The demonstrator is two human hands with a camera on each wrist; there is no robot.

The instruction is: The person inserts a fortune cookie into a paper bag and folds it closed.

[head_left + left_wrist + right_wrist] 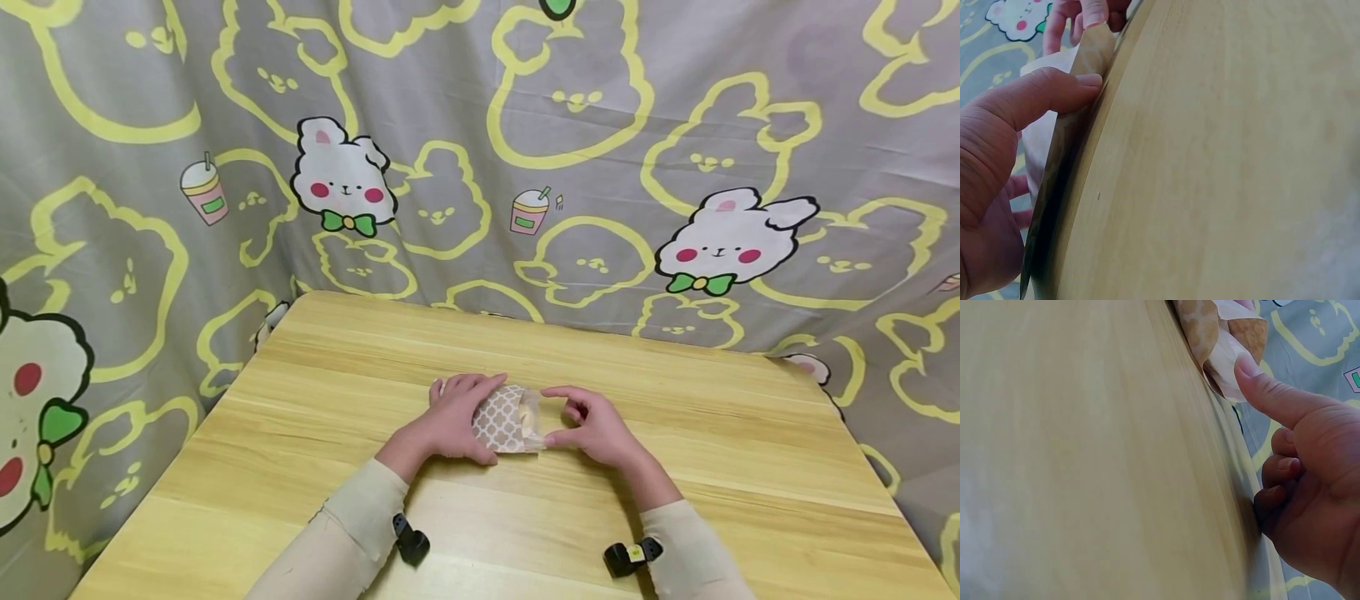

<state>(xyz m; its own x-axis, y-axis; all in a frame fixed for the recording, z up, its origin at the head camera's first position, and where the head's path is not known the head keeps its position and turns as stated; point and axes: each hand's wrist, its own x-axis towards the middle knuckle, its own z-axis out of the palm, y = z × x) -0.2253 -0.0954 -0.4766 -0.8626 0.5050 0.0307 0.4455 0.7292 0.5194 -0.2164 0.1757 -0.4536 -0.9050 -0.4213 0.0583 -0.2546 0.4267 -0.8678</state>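
Note:
On the table lies a small paper bag (498,419) with a white and tan lattice pattern, its open mouth facing right. Something pale yellow (528,416) shows at the mouth; its kind is unclear. My left hand (453,417) holds the bag from the left, thumb along the near edge and fingers over the far side. In the left wrist view, the left thumb (1063,90) presses the bag's edge. My right hand (600,429) is at the mouth, thumb and index finger spread, its other fingers curled in. In the right wrist view, the right thumb (1266,387) touches the bag's rim.
A light wooden table (337,350) extends around both hands. Behind it and at the sides hangs a grey curtain (450,100) with rabbit and drink-cup prints. Black wrist cameras (411,540) are strapped over the pale sleeves (352,517).

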